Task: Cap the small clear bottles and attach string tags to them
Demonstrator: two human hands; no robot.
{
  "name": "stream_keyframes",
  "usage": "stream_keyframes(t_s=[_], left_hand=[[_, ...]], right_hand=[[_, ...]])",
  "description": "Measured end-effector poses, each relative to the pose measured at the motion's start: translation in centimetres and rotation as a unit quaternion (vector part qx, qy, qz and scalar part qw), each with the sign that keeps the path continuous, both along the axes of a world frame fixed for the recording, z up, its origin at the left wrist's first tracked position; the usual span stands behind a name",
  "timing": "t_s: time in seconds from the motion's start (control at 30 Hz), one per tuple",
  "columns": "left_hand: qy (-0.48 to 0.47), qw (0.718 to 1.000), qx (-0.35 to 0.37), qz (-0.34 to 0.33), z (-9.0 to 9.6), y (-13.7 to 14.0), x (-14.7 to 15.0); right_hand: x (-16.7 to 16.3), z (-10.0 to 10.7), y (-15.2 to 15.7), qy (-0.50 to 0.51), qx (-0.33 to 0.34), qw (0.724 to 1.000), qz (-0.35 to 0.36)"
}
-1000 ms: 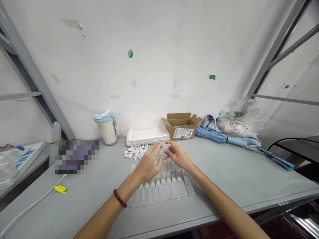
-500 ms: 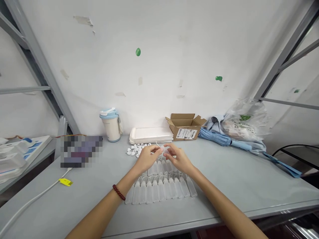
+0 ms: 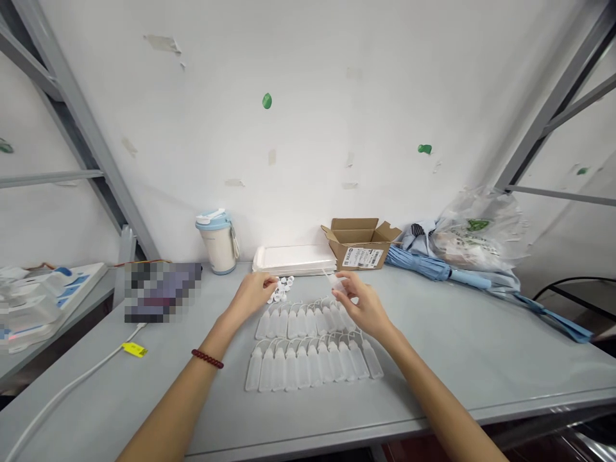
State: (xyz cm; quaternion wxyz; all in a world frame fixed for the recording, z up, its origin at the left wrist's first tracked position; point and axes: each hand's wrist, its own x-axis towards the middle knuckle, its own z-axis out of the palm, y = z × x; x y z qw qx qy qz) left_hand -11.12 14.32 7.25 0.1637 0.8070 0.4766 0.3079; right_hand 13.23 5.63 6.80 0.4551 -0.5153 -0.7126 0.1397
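Head view: right hand (image 3: 364,304), fingers clamped on one bottle (image 3: 333,280); left hand (image 3: 252,296) at white caps (image 3: 283,289), closure unclear; I judge cap-picking, calling for a light pinch.

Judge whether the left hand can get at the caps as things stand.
Probably yes: the left hand is at the caps with nothing visible between; the right hand, holding a bottle, is clear of them.
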Motion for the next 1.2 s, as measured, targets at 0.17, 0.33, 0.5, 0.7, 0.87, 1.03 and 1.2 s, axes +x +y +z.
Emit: stream_keyframes(t_s=[0.17, 0.33, 0.5, 0.7, 0.87, 1.03, 1.2], left_hand=[[0.053, 0.999, 0.005, -0.003, -1.0, 0.4, -0.4], [0.106, 0.993, 0.040, -0.026, -2.2, 0.1, 1.5], [0.088, 0.995, 0.039, 0.001, -2.2, -0.1, 2.2], [-0.166, 0.981, -0.100, -0.006, -0.4, -2.2, 3.3], [-0.352, 0.902, -0.245, -0.050, -0.8, -4.2, 5.1], [-0.426, 0.846, -0.307, -0.090, -0.5, -5.1, 5.4], [-0.399, 0.857, -0.309, -0.107, 0.2, -5.3, 5.1]], right_hand=[[1.4, 0.0, -0.9, 0.035, 0.020, 0.998, -0.055], [2.2, -0.5, -1.6, 0.030, 0.029, 0.993, -0.107], [1.5, -1.3, -2.4, 0.020, 0.024, 0.993, -0.111], [-0.2, -0.6, -3.1, 0.015, 0.012, 0.999, -0.046], [-1.3, 0.4, -3.9, 0.143, -0.073, 0.985, 0.055], [-1.6, 0.3, -3.9, 0.129, -0.117, 0.983, 0.062], [-1.8, 0.3, -3.9, 0.111, -0.120, 0.985, 0.058]])
